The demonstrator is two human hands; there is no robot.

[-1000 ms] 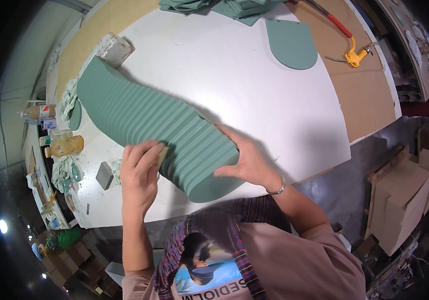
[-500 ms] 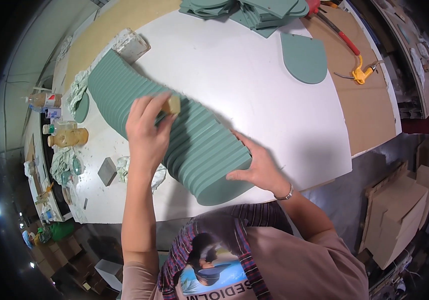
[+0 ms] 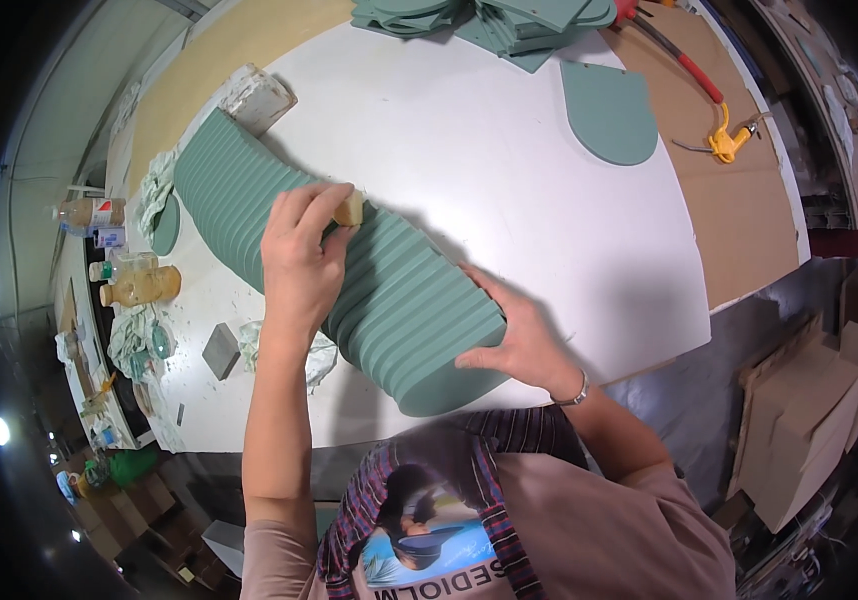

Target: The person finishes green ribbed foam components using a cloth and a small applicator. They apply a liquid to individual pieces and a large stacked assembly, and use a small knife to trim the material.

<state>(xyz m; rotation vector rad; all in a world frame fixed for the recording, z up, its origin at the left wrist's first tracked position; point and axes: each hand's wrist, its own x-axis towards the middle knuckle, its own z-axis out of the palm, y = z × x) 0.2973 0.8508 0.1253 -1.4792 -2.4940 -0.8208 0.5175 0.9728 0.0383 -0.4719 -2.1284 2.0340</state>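
A long row of green rounded panels (image 3: 419, 310) lies across the white table, leaning one against another from far left to near right. My left hand (image 3: 304, 245) is over the middle of the row, its fingers closed on a small pale yellow block (image 3: 350, 209), which looks like a sponge. The block is at the panels' upper edges; whether it touches them I cannot tell. My right hand (image 3: 524, 340) clasps the near right end of the row, thumb on the last panel's face and fingers behind its far side.
A whitish block (image 3: 258, 98) stands at the row's far end. One loose green panel (image 3: 611, 115) lies at the right, near a yellow air gun (image 3: 727, 145). More panels are piled (image 3: 524, 30) at the back. Bottles (image 3: 144, 286), rags (image 3: 134, 340) and a grey block (image 3: 220, 351) are at the left.
The view has shifted slightly. My left hand with the yellow block has barely moved along the row, and my right hand keeps its place.
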